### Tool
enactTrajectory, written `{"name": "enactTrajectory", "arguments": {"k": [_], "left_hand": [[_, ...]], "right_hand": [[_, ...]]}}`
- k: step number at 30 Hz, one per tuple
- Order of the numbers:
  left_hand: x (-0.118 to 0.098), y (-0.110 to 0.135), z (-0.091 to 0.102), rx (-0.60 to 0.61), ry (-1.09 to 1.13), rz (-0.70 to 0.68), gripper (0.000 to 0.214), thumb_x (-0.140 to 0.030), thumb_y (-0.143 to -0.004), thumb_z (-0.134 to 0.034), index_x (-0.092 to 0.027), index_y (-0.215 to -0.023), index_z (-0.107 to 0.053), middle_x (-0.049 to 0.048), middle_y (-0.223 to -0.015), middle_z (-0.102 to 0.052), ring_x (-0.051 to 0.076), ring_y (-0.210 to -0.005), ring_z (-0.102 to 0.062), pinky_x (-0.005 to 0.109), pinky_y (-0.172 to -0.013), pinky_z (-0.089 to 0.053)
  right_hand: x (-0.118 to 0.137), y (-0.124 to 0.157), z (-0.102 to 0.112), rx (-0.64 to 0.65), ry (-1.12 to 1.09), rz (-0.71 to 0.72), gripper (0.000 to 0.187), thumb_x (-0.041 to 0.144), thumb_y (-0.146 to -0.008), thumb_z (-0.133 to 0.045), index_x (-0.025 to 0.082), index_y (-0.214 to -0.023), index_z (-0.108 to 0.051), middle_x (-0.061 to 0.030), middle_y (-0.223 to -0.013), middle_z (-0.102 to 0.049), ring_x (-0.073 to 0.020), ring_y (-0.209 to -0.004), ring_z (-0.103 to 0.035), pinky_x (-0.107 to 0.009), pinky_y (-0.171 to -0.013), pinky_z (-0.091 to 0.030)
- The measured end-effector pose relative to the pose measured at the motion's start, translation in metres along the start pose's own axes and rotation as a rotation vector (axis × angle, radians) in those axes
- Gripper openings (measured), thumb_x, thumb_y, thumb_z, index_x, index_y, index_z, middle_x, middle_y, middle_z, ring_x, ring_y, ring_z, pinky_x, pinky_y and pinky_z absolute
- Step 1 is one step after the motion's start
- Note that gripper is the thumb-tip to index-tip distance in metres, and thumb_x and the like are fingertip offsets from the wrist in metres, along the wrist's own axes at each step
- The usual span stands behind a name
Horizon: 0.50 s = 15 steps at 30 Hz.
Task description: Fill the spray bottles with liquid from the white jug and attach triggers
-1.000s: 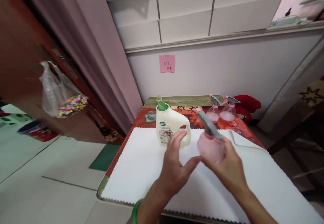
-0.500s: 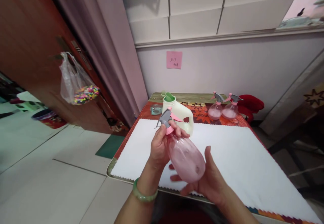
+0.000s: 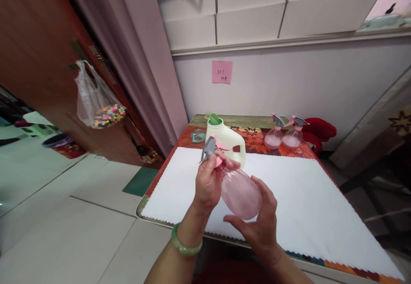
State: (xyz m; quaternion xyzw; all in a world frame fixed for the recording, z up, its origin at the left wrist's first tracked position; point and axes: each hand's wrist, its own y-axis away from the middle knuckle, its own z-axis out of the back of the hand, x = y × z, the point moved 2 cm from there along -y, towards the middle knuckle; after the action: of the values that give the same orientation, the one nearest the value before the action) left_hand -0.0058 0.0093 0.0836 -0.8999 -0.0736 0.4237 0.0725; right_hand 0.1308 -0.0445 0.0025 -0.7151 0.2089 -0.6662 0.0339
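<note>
A clear pink spray bottle [image 3: 241, 196] with a grey and pink trigger head hangs tilted above the white cloth, its head up and to the left. My left hand [image 3: 210, 181] is closed round its neck, just under the pink collar. Around the rounded base curves my right hand [image 3: 261, 217], its fingers on the right side and its thumb below. Pale pinkish liquid seems to be inside the bottle. Directly behind the trigger head stands a cream jug [image 3: 229, 136] with a handle and a green scoop-like piece [image 3: 214, 120] in its mouth.
Two similar spray bottles [image 3: 273, 138] stand at the table's back right, beside a red cushion-like item [image 3: 321, 130]. A small clear glass container [image 3: 198, 136] sits left of the jug. White cloth [image 3: 305, 198] covers much of the table. A bag of colourful beads [image 3: 109, 115] hangs on the door.
The bottle has turned and risen slightly, its base swinging up toward the right. My right hand has gone from spread fingers below the base to cupping it. My left hand keeps its hold.
</note>
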Motion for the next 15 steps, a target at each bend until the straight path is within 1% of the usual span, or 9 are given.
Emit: {"name": "enactTrajectory", "arguments": {"k": [1,2,4,6,7,9,11,13,15], "left_hand": [[-0.001,0.000,-0.001,0.016,0.026,-0.001,0.032,-0.048,-0.095,-0.056,-0.018,-0.087,-0.065,0.0020,-0.075,-0.062,0.023,-0.084,-0.070,0.044,-0.092,-0.053],[-0.002,-0.001,-0.001,0.042,0.044,0.002,0.034,-0.050,-0.095,-0.056,-0.018,-0.086,-0.065,0.0017,-0.074,-0.061,0.023,-0.083,-0.070,0.046,-0.093,-0.053],[-0.005,-0.001,-0.003,0.110,0.048,0.017,0.035,-0.051,-0.094,-0.057,-0.018,-0.086,-0.065,0.0019,-0.073,-0.061,0.024,-0.083,-0.070,0.048,-0.094,-0.053],[-0.006,0.000,-0.004,0.169,0.025,0.040,0.035,-0.052,-0.093,-0.058,-0.018,-0.087,-0.066,0.0031,-0.073,-0.062,0.026,-0.084,-0.071,0.050,-0.096,-0.052],[-0.007,0.001,-0.005,0.188,0.006,0.047,0.036,-0.052,-0.093,-0.058,-0.018,-0.087,-0.066,0.0042,-0.074,-0.064,0.027,-0.087,-0.071,0.051,-0.098,-0.051],[-0.008,0.002,-0.006,0.183,-0.035,0.031,0.036,-0.052,-0.093,-0.058,-0.018,-0.088,-0.067,0.0064,-0.078,-0.067,0.029,-0.094,-0.071,0.050,-0.100,-0.049],[-0.009,0.002,-0.006,0.149,-0.068,0.001,0.036,-0.052,-0.093,-0.059,-0.017,-0.087,-0.068,0.0076,-0.079,-0.069,0.030,-0.098,-0.071,0.049,-0.102,-0.048],[-0.010,0.000,-0.006,0.106,-0.082,-0.017,0.036,-0.050,-0.094,-0.059,-0.017,-0.087,-0.069,0.0073,-0.079,-0.070,0.028,-0.096,-0.072,0.046,-0.100,-0.050],[-0.012,-0.005,-0.007,0.048,-0.061,-0.036,0.034,-0.049,-0.095,-0.058,-0.017,-0.090,-0.069,0.0060,-0.080,-0.071,0.025,-0.089,-0.073,0.043,-0.095,-0.052]], "right_hand": [[-0.001,0.000,0.000,0.013,-0.107,-0.078,0.112,0.063,-0.045,-0.094,0.027,-0.140,-0.047,-0.0161,-0.150,-0.050,-0.0404,-0.137,-0.049,-0.058,-0.107,-0.048],[-0.003,-0.001,-0.002,0.083,-0.255,-0.243,0.107,0.074,-0.053,-0.085,0.026,-0.141,-0.047,-0.0171,-0.148,-0.053,-0.0393,-0.132,-0.055,-0.055,-0.097,-0.056],[-0.005,-0.002,-0.007,0.362,-0.564,-0.726,0.097,0.091,-0.070,-0.054,0.021,-0.137,-0.052,-0.0205,-0.135,-0.064,-0.0342,-0.106,-0.071,-0.042,-0.067,-0.062],[-0.001,-0.001,-0.010,0.644,-0.790,-1.117,0.099,0.096,-0.074,-0.035,0.015,-0.125,-0.061,-0.0209,-0.114,-0.073,-0.0246,-0.074,-0.075,-0.028,-0.046,-0.054],[0.002,-0.001,-0.010,0.728,-0.861,-1.210,0.099,0.097,-0.074,-0.036,0.014,-0.120,-0.063,-0.0196,-0.106,-0.075,-0.0203,-0.064,-0.073,-0.023,-0.041,-0.050],[0.004,-0.002,-0.010,0.719,-0.911,-1.205,0.089,0.091,-0.077,-0.044,0.014,-0.117,-0.064,-0.0158,-0.098,-0.076,-0.0162,-0.056,-0.070,-0.019,-0.039,-0.047],[0.002,-0.002,-0.010,0.586,-0.843,-1.044,0.077,0.082,-0.079,-0.055,0.017,-0.121,-0.062,-0.0147,-0.102,-0.075,-0.0199,-0.066,-0.073,-0.022,-0.044,-0.051],[-0.001,-0.001,-0.010,0.423,-0.668,-0.771,0.073,0.071,-0.075,-0.069,0.021,-0.127,-0.058,-0.0139,-0.115,-0.071,-0.0256,-0.085,-0.074,-0.028,-0.053,-0.057],[-0.004,-0.001,-0.007,0.287,-0.412,-0.456,0.079,0.056,-0.065,-0.084,0.025,-0.131,-0.052,-0.0121,-0.129,-0.064,-0.0310,-0.107,-0.068,-0.036,-0.072,-0.061]]}}
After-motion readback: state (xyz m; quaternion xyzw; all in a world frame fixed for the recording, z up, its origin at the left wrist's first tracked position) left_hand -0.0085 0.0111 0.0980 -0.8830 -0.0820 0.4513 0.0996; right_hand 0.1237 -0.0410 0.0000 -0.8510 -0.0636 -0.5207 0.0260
